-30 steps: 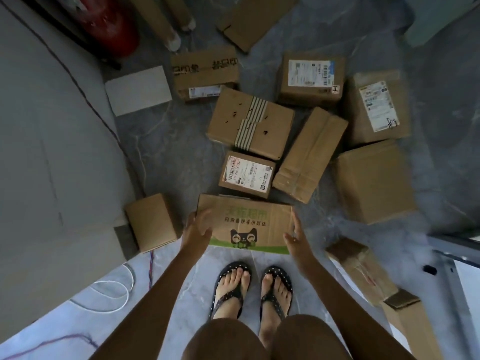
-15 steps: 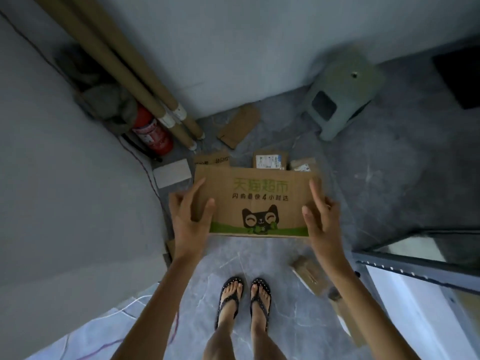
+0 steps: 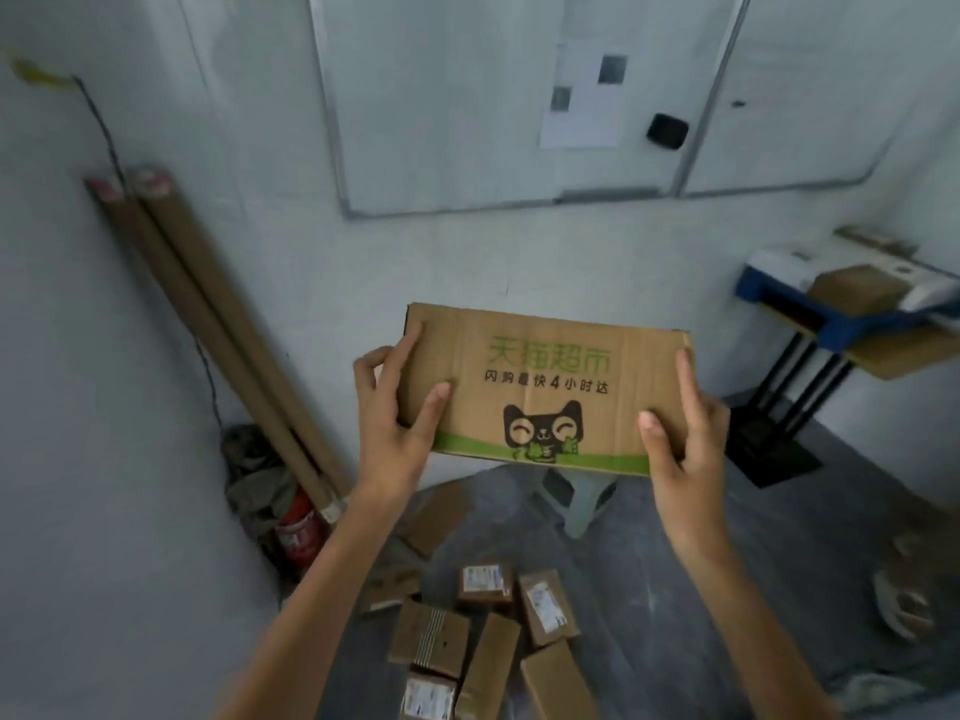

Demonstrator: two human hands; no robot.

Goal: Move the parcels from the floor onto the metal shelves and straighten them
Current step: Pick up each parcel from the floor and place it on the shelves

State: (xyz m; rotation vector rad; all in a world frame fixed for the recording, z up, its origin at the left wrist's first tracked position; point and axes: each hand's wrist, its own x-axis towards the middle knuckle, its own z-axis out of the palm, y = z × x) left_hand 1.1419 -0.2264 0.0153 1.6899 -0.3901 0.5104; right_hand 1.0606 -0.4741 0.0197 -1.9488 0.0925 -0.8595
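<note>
The room had pale walls and a grey marbled floor (image 3: 727,553), with a whiteboard (image 3: 467,96) filling the upper middle of the frame and a sheet of paper (image 3: 584,90) stuck on it. At the left, two long cardboard tubes (image 3: 218,324) leaned against the wall, their lower ends beside a red fire extinguisher (image 3: 296,532) in the corner. At the right edge a blue and white device (image 3: 831,298) sat on a stand with black legs. In the centre of the frame, held up in the air in front of the wall, was a flat cardboard box (image 3: 545,387) printed with green characters, a line of black ones, a black cat face and a green band along its lower edge; its printed face was turned toward the camera. The left hand (image 3: 395,423) gripped the box's left end, thumb pressed on the printed face and fingers curled round the edge. The right hand (image 3: 680,433) gripped the right end, thumb on the face, the index finger straight along the edge and the other fingers hidden behind. Below the box a pale green stool (image 3: 582,498) stood on the floor. At the lower middle a cluster of brown parcels (image 3: 488,631) lay close together on the floor, one crossed by striped tape (image 3: 431,639), several carrying white labels.
</note>
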